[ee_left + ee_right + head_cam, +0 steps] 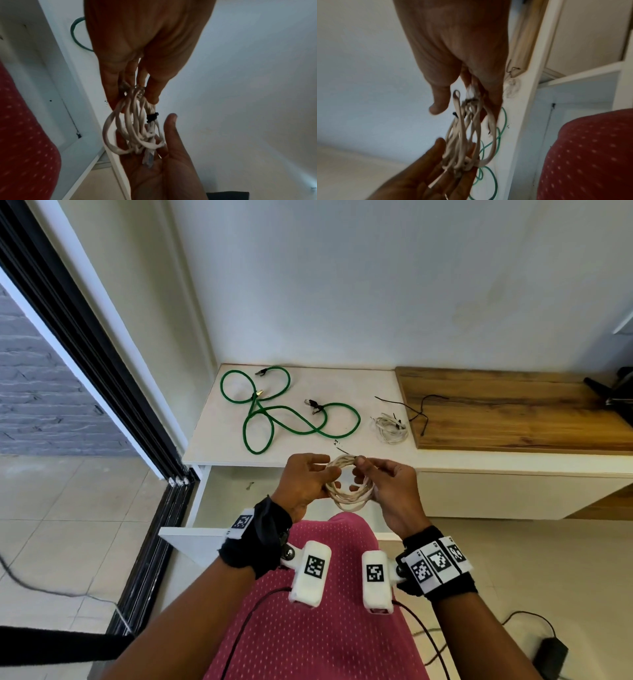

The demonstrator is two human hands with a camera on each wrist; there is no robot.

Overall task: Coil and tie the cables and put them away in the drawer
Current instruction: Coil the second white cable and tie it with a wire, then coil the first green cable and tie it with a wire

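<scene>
Head view: both hands meet above the open drawer (205, 501), palms turned inward, forearms angled in from either side. The left hand (305, 484) grips one side of the white cable coil (349, 491); the right hand (390, 487) pinches the opposite side. A green cable (291, 412) lies loose on the white cabinet top (212, 446).

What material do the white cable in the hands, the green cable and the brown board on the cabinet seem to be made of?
White cable: it looks like a soft, matt plastic jacket, since it bends into tight loops; slightly greyed.
Green cable: apparently smooth plastic or rubber, with an even colour and loose curves.
Brown board: wood or a wood-look laminate, as grain lines and dark streaks show; which one cannot be told.
</scene>
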